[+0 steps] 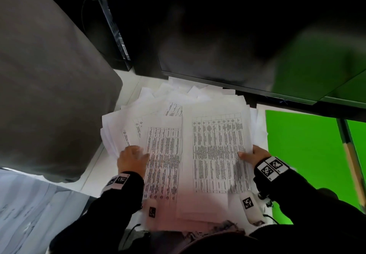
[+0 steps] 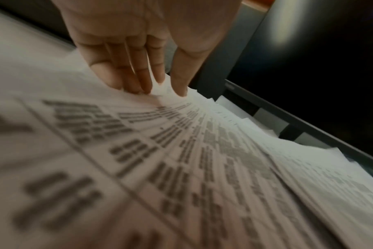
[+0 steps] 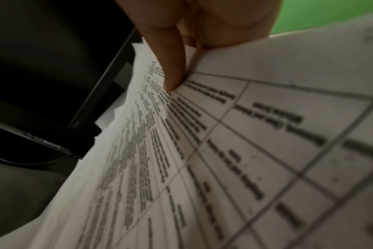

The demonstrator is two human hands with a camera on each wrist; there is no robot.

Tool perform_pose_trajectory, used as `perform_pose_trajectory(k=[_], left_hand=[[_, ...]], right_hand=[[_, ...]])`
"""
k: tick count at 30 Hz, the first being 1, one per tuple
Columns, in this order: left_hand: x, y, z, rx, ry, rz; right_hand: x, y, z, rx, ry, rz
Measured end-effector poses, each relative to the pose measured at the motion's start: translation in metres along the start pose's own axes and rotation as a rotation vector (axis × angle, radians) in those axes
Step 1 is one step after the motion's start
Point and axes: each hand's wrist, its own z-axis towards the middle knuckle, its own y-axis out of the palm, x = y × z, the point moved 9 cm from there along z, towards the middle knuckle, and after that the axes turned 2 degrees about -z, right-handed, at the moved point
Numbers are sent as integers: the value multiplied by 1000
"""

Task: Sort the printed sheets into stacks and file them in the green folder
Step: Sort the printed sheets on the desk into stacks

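A loose pile of printed sheets (image 1: 178, 103) with tables covers the white desk in front of me. My left hand (image 1: 131, 159) lies on the left sheet (image 1: 163, 160), its straight fingers (image 2: 136, 79) pressing the paper. My right hand (image 1: 252, 155) pinches the right edge of the top right sheet (image 1: 216, 151), thumb on top (image 3: 173, 72) and fingers under the paper. The open green folder (image 1: 301, 151) lies flat to the right of the pile.
A dark monitor (image 1: 237, 46) stands right behind the pile, its lower edge over the far sheets. A grey chair back (image 1: 49, 75) fills the left. A pencil-like stick (image 1: 350, 154) lies across the folder. A dark device with a cable (image 3: 43, 143) sits at the back left.
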Motion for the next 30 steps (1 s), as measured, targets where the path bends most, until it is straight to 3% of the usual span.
perform_pose_trajectory(k=[3, 6, 13, 17, 25, 30], left_hand=[[-17, 2, 7, -54, -113, -82], [-16, 11, 5, -122, -133, -78], [18, 7, -4, -26, 103, -34], [29, 2, 15, 0, 126, 5], [59, 34, 24, -288, 37, -50], [62, 32, 18, -295, 13, -87]], right_hand=[[14, 4, 3, 6, 30, 27], [21, 7, 0, 60, 27, 78], [32, 9, 6, 26, 25, 126], [37, 17, 13, -73, 19, 73], [37, 18, 8, -56, 13, 122], [41, 20, 16, -87, 20, 112]])
